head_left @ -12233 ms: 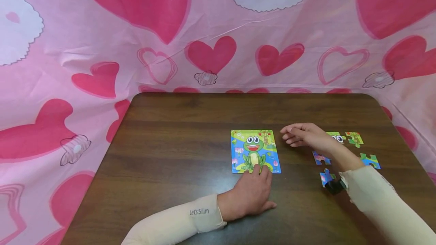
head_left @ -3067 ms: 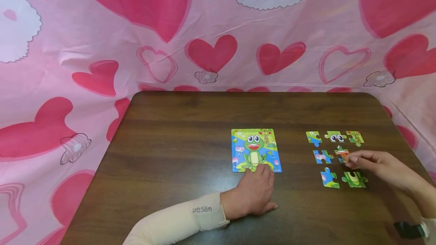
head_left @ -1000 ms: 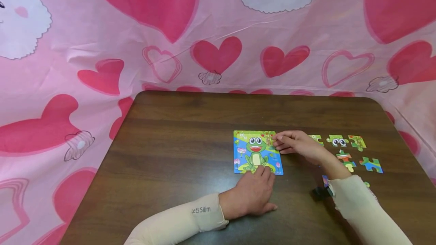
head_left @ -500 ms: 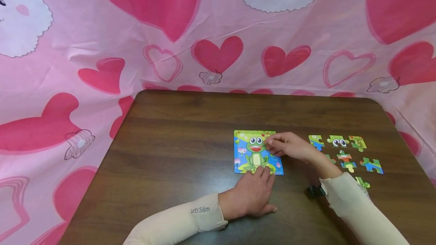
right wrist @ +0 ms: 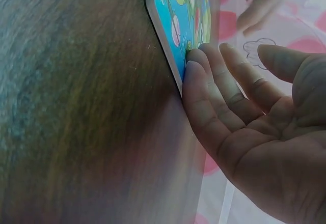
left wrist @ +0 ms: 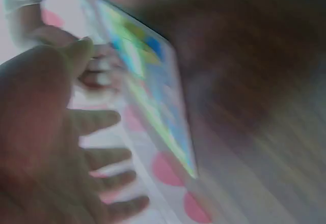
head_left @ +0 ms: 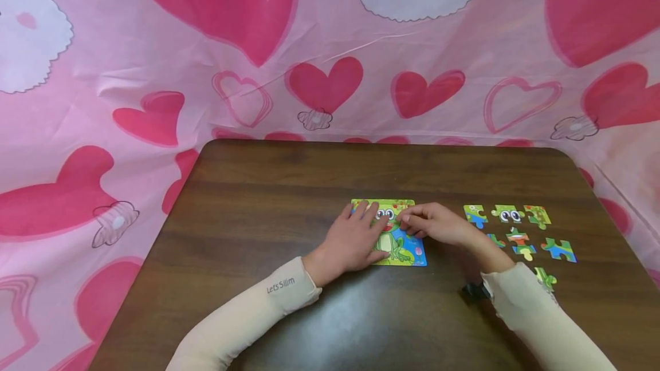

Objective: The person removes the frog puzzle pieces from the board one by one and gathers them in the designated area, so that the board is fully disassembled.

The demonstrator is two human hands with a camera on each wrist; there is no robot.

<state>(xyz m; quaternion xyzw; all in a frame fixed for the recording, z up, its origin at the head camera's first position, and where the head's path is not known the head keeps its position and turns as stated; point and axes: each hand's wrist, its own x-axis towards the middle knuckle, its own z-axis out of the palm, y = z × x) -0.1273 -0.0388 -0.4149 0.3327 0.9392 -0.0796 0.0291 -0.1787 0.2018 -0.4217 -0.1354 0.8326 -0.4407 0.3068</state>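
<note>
A square board (head_left: 399, 253) with a smiling frog picture lies flat on the table in the head view. My left hand (head_left: 350, 239) is over its left part, fingers straight and spread, hiding part of the picture. In the blurred left wrist view that hand (left wrist: 56, 142) holds nothing, and its fingers appear apart from the board (left wrist: 153, 76). At the board's right side is my right hand (head_left: 438, 225). The right wrist view shows its fingers (right wrist: 201, 94) slightly bent and touching the board (right wrist: 175, 10), the thumb apart, with nothing held.
Several loose jigsaw pieces lie to the right of the board, among them a piece with frog eyes (head_left: 509, 213), a mouth piece (head_left: 521, 243) and a blue-green piece (head_left: 560, 249). My right forearm covers others. A pink heart-print cloth (head_left: 330, 27) hangs behind the brown table (head_left: 268, 188).
My left hand has left the board's lower edge and moved up and left over it. My right hand, among the loose pieces about three seconds ago, has come left to the board.
</note>
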